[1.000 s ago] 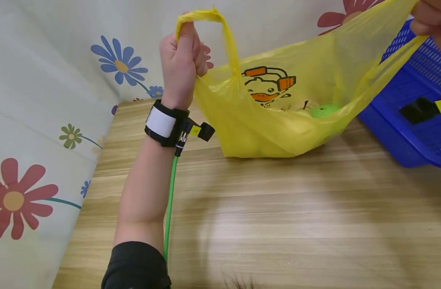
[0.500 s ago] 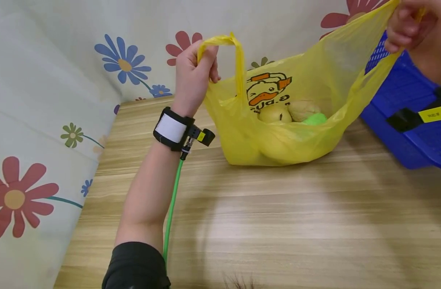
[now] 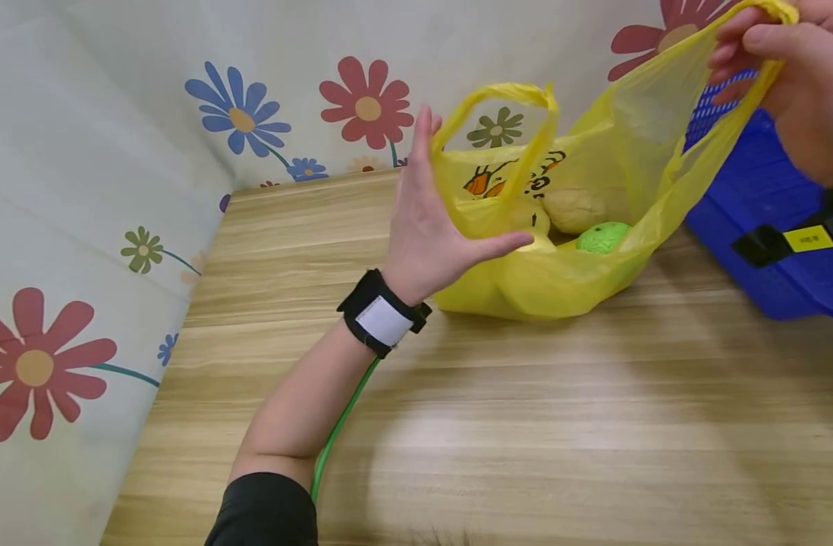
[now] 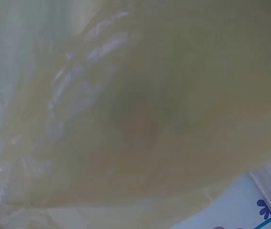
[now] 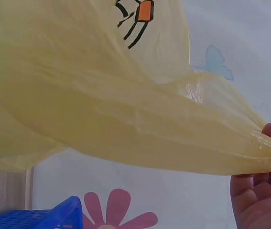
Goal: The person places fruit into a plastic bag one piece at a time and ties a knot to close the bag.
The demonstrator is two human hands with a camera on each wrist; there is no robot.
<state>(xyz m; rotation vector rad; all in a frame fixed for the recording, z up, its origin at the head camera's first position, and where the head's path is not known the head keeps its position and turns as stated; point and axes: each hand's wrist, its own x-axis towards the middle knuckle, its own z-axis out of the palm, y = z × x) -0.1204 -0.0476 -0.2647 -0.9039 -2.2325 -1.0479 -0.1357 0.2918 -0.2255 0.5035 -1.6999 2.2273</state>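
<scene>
A yellow plastic carrier bag (image 3: pixel 553 284) with a cartoon duck print sits on the wooden table, its mouth pulled wide. Inside are a pale yellow fruit (image 3: pixel 538 215) with a dark stem, a beige round lump (image 3: pixel 575 209) and a bumpy green ball (image 3: pixel 602 237). At the bag's left side my left hand (image 3: pixel 426 239) is spread, thumb pointing across the bag's front, fingers up beside the left handle loop. My right hand (image 3: pixel 809 83) holds the other handle raised at upper right, the loop hooked over its fingers. Yellow film fills most of the left wrist view.
A blue plastic basket (image 3: pixel 765 220) stands to the right, partly behind the right hand and wrist camera. A flower-printed curtain (image 3: pixel 150 152) hangs along the left and back of the wooden table (image 3: pixel 560 425). A green cable (image 3: pixel 341 425) runs along the left forearm.
My left hand has let go of the left handle, opened and come down and rightward. That handle loop shifted right. My right hand moved left into view, still holding its handle; the bag's mouth opened wider.
</scene>
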